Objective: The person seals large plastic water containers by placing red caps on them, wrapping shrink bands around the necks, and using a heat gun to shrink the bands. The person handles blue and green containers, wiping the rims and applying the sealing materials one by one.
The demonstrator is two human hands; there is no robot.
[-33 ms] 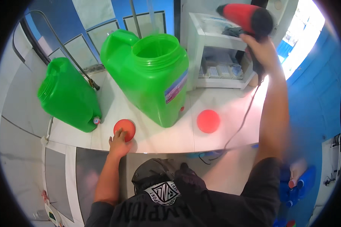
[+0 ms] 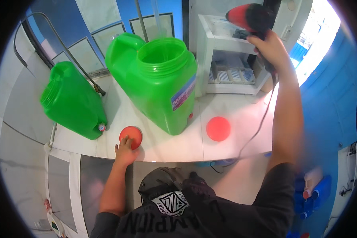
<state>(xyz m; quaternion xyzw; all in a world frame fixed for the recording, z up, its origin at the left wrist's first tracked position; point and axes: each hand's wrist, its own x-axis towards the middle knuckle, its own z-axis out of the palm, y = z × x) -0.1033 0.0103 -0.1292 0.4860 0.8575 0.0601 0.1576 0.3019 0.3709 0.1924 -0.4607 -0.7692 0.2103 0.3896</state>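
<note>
My right hand (image 2: 271,49) grips the handle of a red and black blow-dryer-shaped tool (image 2: 246,18), raised at the upper right, its cord hanging over the counter. My left hand (image 2: 125,150) touches a red round lid (image 2: 133,131) at the counter's front, fingertips apart on its top. Another red lid (image 2: 218,129) lies to the right. A large open green jerrycan (image 2: 158,99) stands in the middle, a clear tube (image 2: 156,20) descending toward its mouth. A smaller green jerrycan (image 2: 75,107), also uncapped, stands at the left with a small spout low on its front.
Curved metal pipes (image 2: 47,18) reach over the counter (image 2: 186,148) at the back left. A white cabinet (image 2: 204,55) with small stacked items stands at the back right. Blue jugs (image 2: 313,198) sit low at the right, beside a blue wall (image 2: 321,103).
My right hand and the tool have shifted slightly left and the tool has turned a little. My left hand stays on the lid.
</note>
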